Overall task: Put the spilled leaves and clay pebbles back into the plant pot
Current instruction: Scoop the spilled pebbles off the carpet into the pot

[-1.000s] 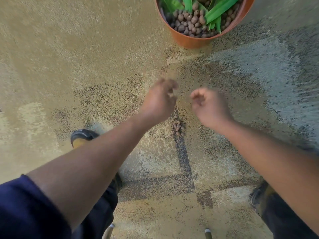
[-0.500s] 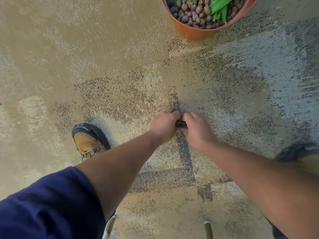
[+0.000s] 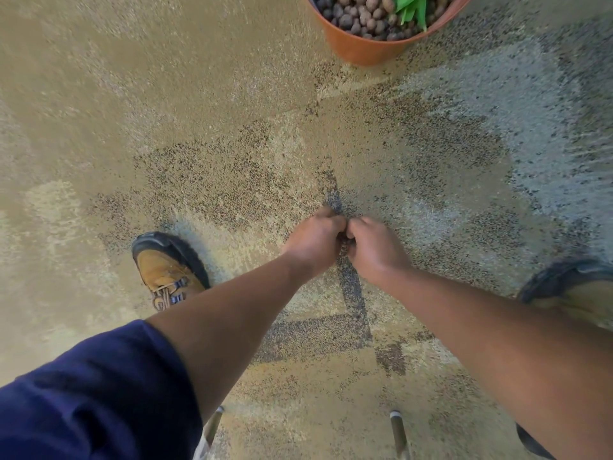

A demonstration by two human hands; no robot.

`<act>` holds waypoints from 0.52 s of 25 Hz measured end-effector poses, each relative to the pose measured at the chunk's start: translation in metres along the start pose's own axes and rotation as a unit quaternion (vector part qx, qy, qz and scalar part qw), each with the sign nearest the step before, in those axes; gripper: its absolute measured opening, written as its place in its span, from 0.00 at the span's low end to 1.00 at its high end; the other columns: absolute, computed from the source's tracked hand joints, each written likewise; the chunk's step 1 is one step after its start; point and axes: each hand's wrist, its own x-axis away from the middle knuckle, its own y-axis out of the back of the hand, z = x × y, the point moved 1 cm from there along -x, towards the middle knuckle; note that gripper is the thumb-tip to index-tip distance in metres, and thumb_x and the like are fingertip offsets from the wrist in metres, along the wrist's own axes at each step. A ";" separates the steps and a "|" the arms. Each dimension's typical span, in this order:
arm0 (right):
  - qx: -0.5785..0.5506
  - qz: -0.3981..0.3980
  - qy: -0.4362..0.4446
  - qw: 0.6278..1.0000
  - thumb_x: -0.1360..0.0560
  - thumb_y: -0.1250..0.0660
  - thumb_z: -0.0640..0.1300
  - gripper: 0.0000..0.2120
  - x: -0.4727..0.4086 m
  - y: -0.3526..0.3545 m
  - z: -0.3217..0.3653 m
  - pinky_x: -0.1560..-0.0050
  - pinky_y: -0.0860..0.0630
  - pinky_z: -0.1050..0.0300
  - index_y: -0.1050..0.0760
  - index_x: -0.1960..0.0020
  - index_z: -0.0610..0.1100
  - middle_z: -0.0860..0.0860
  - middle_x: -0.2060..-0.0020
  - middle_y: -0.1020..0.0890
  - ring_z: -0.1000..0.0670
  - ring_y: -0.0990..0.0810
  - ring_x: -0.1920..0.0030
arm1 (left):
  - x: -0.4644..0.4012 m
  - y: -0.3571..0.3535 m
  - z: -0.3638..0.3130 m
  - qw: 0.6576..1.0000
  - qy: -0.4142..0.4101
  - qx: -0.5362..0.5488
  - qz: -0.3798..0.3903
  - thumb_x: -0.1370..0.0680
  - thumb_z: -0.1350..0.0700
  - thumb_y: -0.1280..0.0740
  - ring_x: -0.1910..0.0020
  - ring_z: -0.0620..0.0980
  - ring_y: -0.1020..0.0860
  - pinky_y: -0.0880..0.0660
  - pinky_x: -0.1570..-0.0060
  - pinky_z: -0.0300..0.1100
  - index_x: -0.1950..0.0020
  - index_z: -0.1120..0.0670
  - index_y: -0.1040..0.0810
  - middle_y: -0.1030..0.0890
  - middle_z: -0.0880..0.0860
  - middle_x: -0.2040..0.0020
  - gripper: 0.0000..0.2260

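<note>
The left hand [image 3: 315, 242] and the right hand [image 3: 374, 249] are brought together low over the floor [image 3: 232, 127], knuckles up, fingers curled inward so that the fingertips of the two meet. Between them a small clump of clay pebbles [image 3: 345, 242] is cupped and pinched from both sides — only a few dark, rounded bits can be seen in the gap, and how many are held cannot be told. The hands are placed on a dark strip of the speckled, worn flooring, which is patterned in tan and grey patches.

Both forearms are stretched forward and bare; a dark blue sleeve [image 3: 93, 393] is seen on the left arm at the lower edge. A tan boot with a black toe cap [image 3: 167, 263] is planted to the left of the hands, and a second boot [image 3: 574, 287] is partly seen at the right edge.

Well beyond the hands, at the top of the view, the orange plant pot [image 3: 365, 49] is stood on the floor — it is filled with brown clay pebbles, with green leaves [image 3: 413, 8] lying among them.
</note>
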 end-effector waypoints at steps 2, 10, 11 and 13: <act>-0.030 0.002 -0.025 0.999 0.21 0.31 0.39 0.04 -0.002 -0.001 0.000 0.50 0.18 0.47 0.25 0.50 0.45 0.48 0.52 0.20 0.45 0.19 0.52 | 0.000 0.004 -0.001 0.999 0.013 0.037 -0.013 0.21 0.64 0.33 0.57 0.47 0.23 0.23 0.57 0.37 0.55 0.51 0.20 0.24 0.48 0.54 0.08; -0.008 -0.014 0.012 1.000 0.20 0.32 0.41 0.04 0.001 0.000 0.001 0.49 0.18 0.54 0.23 0.46 0.43 0.49 0.49 0.23 0.49 0.22 0.53 | -0.001 0.020 0.008 0.987 0.092 0.113 -0.073 0.23 0.64 0.32 0.53 0.42 0.22 0.25 0.57 0.25 0.56 0.51 0.20 0.23 0.47 0.54 0.08; 0.017 -0.011 0.028 0.999 0.19 0.32 0.41 0.05 0.002 -0.001 0.001 0.50 0.17 0.53 0.22 0.45 0.42 0.48 0.49 0.23 0.49 0.21 0.53 | -0.001 0.024 0.010 0.986 0.096 0.108 -0.084 0.23 0.65 0.32 0.53 0.40 0.23 0.27 0.56 0.22 0.56 0.51 0.21 0.23 0.47 0.54 0.09; 0.038 -0.004 0.044 0.998 0.19 0.33 0.41 0.04 0.001 -0.001 0.001 0.53 0.16 0.53 0.21 0.46 0.42 0.47 0.50 0.23 0.49 0.21 0.55 | -0.004 0.035 0.015 0.984 0.103 0.102 -0.098 0.24 0.66 0.33 0.53 0.39 0.24 0.29 0.55 0.20 0.55 0.50 0.21 0.23 0.47 0.53 0.10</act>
